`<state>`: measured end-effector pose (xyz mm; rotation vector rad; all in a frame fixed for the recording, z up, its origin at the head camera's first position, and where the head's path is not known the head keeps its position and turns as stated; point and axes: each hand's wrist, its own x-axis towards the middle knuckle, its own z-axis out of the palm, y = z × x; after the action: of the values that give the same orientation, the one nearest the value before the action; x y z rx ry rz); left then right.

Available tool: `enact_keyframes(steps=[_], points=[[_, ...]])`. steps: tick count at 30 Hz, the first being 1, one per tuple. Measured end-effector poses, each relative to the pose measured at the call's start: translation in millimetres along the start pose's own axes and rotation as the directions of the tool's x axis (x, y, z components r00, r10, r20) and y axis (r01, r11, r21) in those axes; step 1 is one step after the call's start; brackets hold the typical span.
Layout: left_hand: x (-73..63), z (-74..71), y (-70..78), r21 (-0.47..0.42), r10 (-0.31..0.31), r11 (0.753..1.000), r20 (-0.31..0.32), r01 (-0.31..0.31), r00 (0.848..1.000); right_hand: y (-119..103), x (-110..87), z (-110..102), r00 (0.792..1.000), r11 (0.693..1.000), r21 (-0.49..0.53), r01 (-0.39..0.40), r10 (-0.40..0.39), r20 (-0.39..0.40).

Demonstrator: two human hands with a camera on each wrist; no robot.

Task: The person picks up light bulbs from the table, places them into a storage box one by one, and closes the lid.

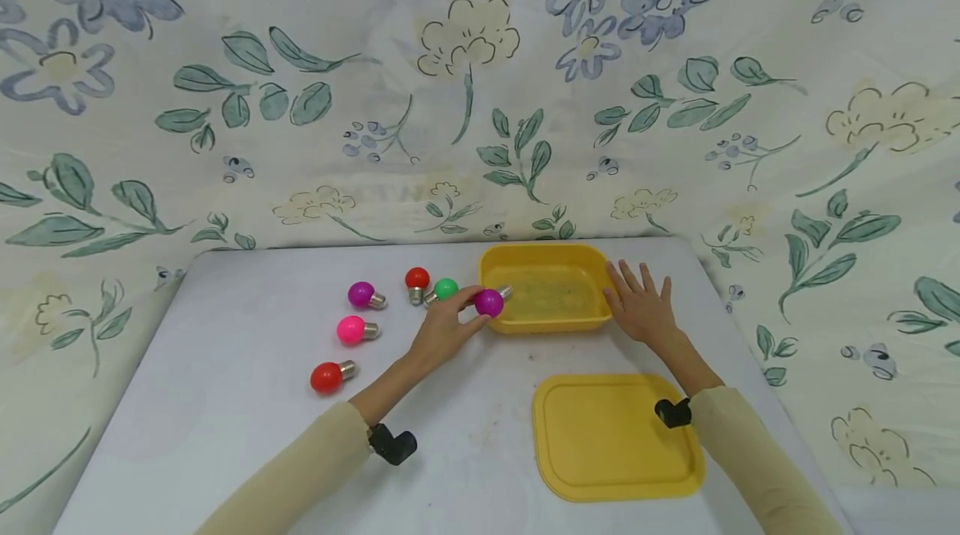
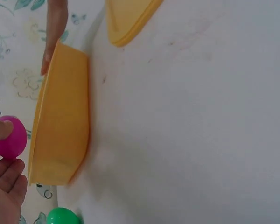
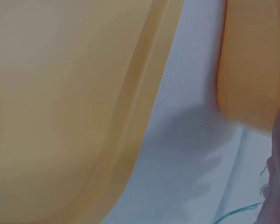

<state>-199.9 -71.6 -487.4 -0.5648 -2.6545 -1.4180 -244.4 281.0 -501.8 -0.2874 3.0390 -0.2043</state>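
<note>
A purple light bulb (image 1: 489, 302) with a silver screw base is pinched in my left hand (image 1: 442, 331), over the left rim of a yellow plastic container (image 1: 551, 326). In the left wrist view the same purple bulb (image 2: 13, 139) shows between thumb and fingers, beside the container wall (image 2: 60, 121). My right hand (image 1: 642, 306) has its fingers spread and touches the container's right side. Just left of my left hand lie a green bulb (image 1: 446, 289) and a red bulb (image 1: 417, 278).
Farther left on the white table (image 1: 247, 435) lie another purple bulb (image 1: 361, 294), a pink bulb (image 1: 351, 330) and a second red bulb (image 1: 327, 378). A yellow lid (image 1: 618, 437) lies flat in front of the container. Behind the table hangs a floral cloth (image 1: 390, 60).
</note>
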Motion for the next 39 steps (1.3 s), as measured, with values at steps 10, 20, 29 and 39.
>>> enact_keyframes(steps=[10,20,29,39], points=[[28.4,18.3,5.3,-0.094,-0.022,0.995,0.070,0.028,0.997,1.3,1.1,1.3,1.000,1.000,0.005,-0.008,0.008,0.006],[51.2,32.3,10.9,-0.065,0.010,0.998,0.140,-0.001,0.990,-0.9,0.8,0.0,1.000,1.000,-0.007,-0.014,0.014,0.011],[69.1,41.8,12.8,0.143,-0.069,0.989,0.264,0.032,0.962,-0.6,0.0,0.3,1.000,1.000,0.006,-0.015,0.015,0.016],[73.1,51.0,20.5,0.380,-0.150,0.925,0.316,0.020,0.937,1.5,1.8,0.6,1.000,1.000,-0.007,-0.019,0.019,0.018]])
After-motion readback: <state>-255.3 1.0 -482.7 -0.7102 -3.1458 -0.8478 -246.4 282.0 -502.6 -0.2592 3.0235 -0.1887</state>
